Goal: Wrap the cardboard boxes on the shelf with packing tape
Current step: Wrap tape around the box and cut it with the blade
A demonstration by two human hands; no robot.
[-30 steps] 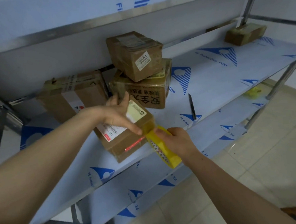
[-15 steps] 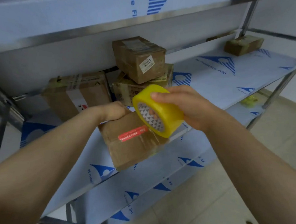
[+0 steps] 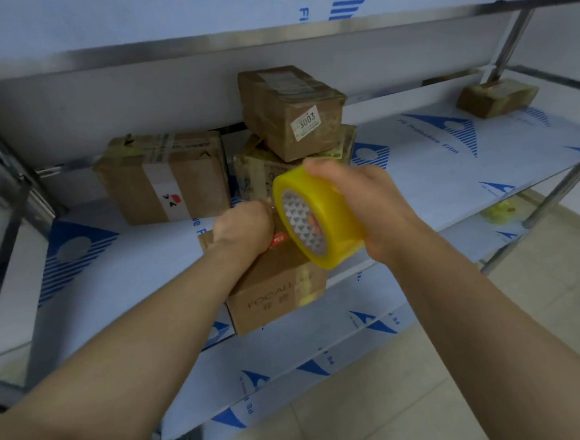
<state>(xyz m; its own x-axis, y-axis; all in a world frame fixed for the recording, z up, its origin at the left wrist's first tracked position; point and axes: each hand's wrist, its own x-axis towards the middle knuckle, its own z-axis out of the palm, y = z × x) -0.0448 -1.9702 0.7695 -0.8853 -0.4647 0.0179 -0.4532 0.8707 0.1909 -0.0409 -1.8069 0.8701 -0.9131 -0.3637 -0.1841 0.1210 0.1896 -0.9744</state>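
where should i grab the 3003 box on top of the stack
Probably from the front, palms on its two opposite side walls: the 3003 box sits skewed on the lower box, a corner facing out, wall behind it.

Looks like a storeroom or packing area here: a stainless steel rack (image 3: 269,37) runs left to right, its shelves wearing blue-and-white protective film (image 3: 450,174). Taped cardboard parcels line the far side: a labelled box (image 3: 162,180) on the left, a stickered box (image 3: 291,116) numbered 3003 stacked on another, and a small box (image 3: 496,97) far right. There's a printed carton (image 3: 276,296) at the near edge, with a yellow tape roll (image 3: 330,224) above it. Under the rack, a pale tiled floor (image 3: 497,360); behind it, a plain wall (image 3: 119,104)
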